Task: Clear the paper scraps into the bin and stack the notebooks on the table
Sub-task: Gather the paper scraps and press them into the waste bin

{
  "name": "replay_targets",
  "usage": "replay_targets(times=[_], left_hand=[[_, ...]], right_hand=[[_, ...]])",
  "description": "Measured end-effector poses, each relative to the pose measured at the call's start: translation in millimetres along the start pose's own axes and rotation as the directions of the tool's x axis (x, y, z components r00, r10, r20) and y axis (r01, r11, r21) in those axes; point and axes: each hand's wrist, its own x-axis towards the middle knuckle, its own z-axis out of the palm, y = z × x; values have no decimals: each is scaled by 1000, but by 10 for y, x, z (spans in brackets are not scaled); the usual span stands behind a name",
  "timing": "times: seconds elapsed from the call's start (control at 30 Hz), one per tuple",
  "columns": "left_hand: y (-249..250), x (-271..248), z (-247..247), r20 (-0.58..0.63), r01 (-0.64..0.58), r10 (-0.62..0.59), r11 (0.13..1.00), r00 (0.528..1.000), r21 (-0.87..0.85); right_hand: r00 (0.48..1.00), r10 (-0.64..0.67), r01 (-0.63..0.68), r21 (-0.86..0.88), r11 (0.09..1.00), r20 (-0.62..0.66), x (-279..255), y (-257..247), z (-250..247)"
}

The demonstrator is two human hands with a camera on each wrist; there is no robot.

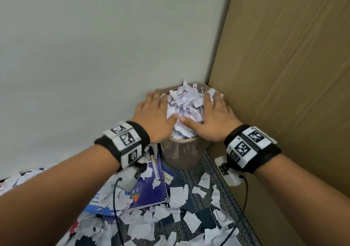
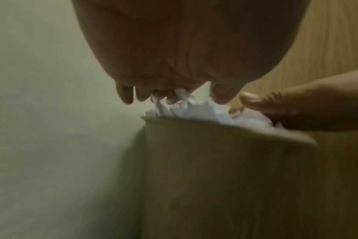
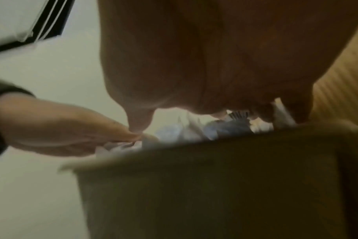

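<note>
1. Bin: brown, upright, set in the corner where the pale wall meets the wood-grain panel. It stands on the table, which carries a dark woven covering.
2. Heap of paper scraps: rises above the bin rim.
3. Left hand: grip released, fingers extended, lying flat against the left flank of the heap.
4. Right hand: grip released, fingers extended, lying flat against the right flank. The two thumbs nearly meet at the near side.
5. Loose scraps: scattered across the table in front of the bin.
6. Purple spiral notebook: flat, just left-front of the bin, partly covered by scraps, overlapping a blue notebook.
</note>
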Motion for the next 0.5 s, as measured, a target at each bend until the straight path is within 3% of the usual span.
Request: replay_targets(times=[0.13,0.23,0.4,0.5], left_hand=[[151,61,156,85,-81,63,968,994,238],[231,191,53,247,-122,28,918,969,376],[416,282,-14,463,-205,4,900,886,385],[455,240,-67,493,-246,29,892,870,380]], right_hand=[[993,-69,80,-120,990,97,153,4,187],[971,-60,90,-123,988,230,315,33,224],[922,19,49,-165,985,387,443,-56,230],[912,-16,102,-189,977,409,417,-69,176]])
